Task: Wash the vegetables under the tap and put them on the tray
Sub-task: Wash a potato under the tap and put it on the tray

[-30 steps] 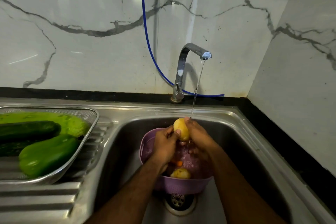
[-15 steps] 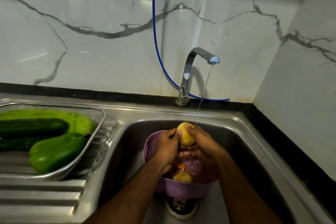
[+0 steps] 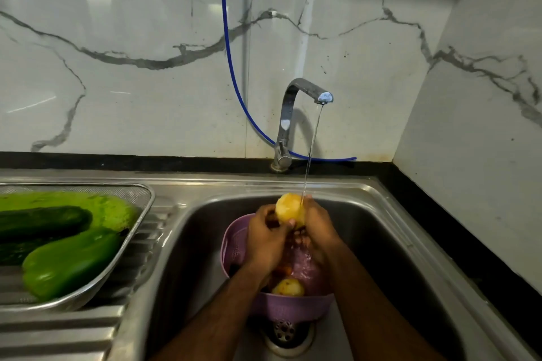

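No writing was legible. The left hand and right hand together gripped a yellow potato under the tap stream, above a purple colander; the tray lay left of them.

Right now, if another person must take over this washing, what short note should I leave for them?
Left hand and right hand both hold one potato under the running tap, above the purple basket in the sink.
Done: green vegetables already lie on the tray.
Left: finish this potato, put it on the tray, then wash the other potato and the rest in the basket.
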Demonstrator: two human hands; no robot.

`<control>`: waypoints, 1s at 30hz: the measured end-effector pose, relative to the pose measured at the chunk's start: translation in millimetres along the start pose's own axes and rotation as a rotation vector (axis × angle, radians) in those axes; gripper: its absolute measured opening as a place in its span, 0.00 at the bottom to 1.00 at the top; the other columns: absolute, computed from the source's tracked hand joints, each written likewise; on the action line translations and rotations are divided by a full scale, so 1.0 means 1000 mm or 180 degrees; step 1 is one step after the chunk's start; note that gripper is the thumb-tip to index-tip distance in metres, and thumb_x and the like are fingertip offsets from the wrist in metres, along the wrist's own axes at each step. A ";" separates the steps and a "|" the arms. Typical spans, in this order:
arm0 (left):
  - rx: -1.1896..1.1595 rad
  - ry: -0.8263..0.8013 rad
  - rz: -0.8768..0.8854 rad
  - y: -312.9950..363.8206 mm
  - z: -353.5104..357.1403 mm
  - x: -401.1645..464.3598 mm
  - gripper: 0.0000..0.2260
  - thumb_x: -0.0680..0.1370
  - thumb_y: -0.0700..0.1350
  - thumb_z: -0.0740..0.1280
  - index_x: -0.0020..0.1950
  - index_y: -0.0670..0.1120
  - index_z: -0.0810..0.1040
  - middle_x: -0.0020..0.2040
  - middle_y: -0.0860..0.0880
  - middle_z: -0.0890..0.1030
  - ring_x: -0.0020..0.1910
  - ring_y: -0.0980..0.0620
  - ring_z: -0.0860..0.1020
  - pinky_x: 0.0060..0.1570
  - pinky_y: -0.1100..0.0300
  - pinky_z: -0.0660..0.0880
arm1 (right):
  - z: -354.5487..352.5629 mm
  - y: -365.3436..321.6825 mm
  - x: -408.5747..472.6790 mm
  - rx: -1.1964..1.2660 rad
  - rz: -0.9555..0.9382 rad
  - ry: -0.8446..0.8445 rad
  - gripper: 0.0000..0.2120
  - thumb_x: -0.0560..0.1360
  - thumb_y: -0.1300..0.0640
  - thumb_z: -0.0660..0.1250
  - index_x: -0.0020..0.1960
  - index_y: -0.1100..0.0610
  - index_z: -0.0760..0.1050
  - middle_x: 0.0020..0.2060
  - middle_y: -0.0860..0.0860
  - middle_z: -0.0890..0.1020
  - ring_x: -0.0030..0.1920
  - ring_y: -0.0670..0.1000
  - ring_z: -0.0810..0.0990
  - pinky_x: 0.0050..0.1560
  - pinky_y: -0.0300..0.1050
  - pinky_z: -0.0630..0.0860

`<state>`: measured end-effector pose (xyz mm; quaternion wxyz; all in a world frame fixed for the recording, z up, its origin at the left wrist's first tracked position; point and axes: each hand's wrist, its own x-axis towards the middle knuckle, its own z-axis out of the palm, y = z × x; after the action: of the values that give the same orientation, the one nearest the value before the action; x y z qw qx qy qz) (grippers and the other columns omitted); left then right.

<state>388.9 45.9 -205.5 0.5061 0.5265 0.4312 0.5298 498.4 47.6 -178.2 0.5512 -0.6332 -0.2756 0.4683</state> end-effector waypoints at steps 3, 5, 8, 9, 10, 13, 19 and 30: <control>-0.0053 0.0416 -0.0022 0.000 -0.001 0.003 0.17 0.72 0.36 0.75 0.53 0.53 0.76 0.48 0.51 0.83 0.49 0.51 0.83 0.51 0.54 0.80 | 0.006 -0.008 -0.004 -0.0097 0.0000 -0.0118 0.16 0.86 0.49 0.57 0.59 0.58 0.78 0.53 0.66 0.83 0.49 0.64 0.82 0.52 0.61 0.80; -0.0113 0.0373 -0.0005 0.001 -0.001 0.003 0.15 0.73 0.36 0.74 0.52 0.53 0.77 0.47 0.50 0.84 0.48 0.51 0.83 0.51 0.52 0.81 | 0.008 -0.012 -0.004 -0.0022 0.0043 -0.0083 0.15 0.86 0.48 0.57 0.60 0.56 0.77 0.54 0.64 0.82 0.46 0.61 0.81 0.47 0.58 0.81; -0.0001 0.0121 0.0070 0.001 0.000 0.004 0.11 0.75 0.38 0.73 0.54 0.50 0.80 0.48 0.50 0.85 0.49 0.51 0.84 0.50 0.57 0.81 | 0.003 -0.008 -0.003 0.0282 0.0199 -0.0101 0.16 0.85 0.45 0.58 0.63 0.56 0.73 0.56 0.62 0.81 0.50 0.61 0.83 0.51 0.59 0.82; 0.0075 -0.0013 0.0082 0.000 0.001 0.003 0.13 0.74 0.40 0.75 0.56 0.50 0.80 0.48 0.51 0.85 0.50 0.52 0.83 0.49 0.61 0.80 | 0.001 -0.005 -0.004 0.0379 0.0228 -0.0126 0.17 0.85 0.45 0.58 0.66 0.56 0.72 0.57 0.62 0.80 0.54 0.62 0.83 0.56 0.63 0.81; 0.0150 -0.0152 0.0098 -0.001 0.002 0.002 0.15 0.73 0.42 0.76 0.58 0.49 0.80 0.49 0.52 0.85 0.50 0.53 0.83 0.48 0.63 0.79 | 0.000 -0.003 -0.002 0.0491 0.0271 -0.0174 0.18 0.85 0.45 0.58 0.66 0.56 0.72 0.58 0.63 0.81 0.56 0.62 0.82 0.59 0.64 0.80; 0.0424 -0.0404 -0.0017 -0.002 0.001 0.000 0.22 0.69 0.47 0.79 0.61 0.51 0.78 0.52 0.53 0.84 0.52 0.55 0.82 0.52 0.58 0.80 | -0.002 -0.007 -0.009 0.0754 0.0359 -0.0288 0.15 0.85 0.48 0.59 0.61 0.58 0.76 0.55 0.63 0.82 0.54 0.61 0.83 0.52 0.57 0.83; 0.0536 -0.0245 -0.0077 0.005 -0.008 0.007 0.31 0.62 0.63 0.73 0.64 0.56 0.77 0.59 0.50 0.80 0.56 0.53 0.81 0.54 0.52 0.82 | -0.008 -0.012 -0.013 0.0662 0.0274 -0.0673 0.10 0.84 0.55 0.63 0.61 0.51 0.81 0.59 0.60 0.82 0.60 0.63 0.81 0.62 0.64 0.79; 0.0079 -0.0223 -0.0264 0.012 -0.004 0.006 0.16 0.80 0.41 0.68 0.66 0.47 0.73 0.55 0.48 0.82 0.50 0.55 0.82 0.48 0.61 0.80 | -0.008 -0.020 -0.017 0.1384 0.0427 -0.0545 0.16 0.85 0.53 0.59 0.66 0.61 0.77 0.57 0.67 0.82 0.58 0.66 0.83 0.56 0.62 0.80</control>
<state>384.1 50.3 -193.4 0.5359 0.5327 0.4412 0.4842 501.8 33.8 -154.9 0.6168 -0.4746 -0.1714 0.6041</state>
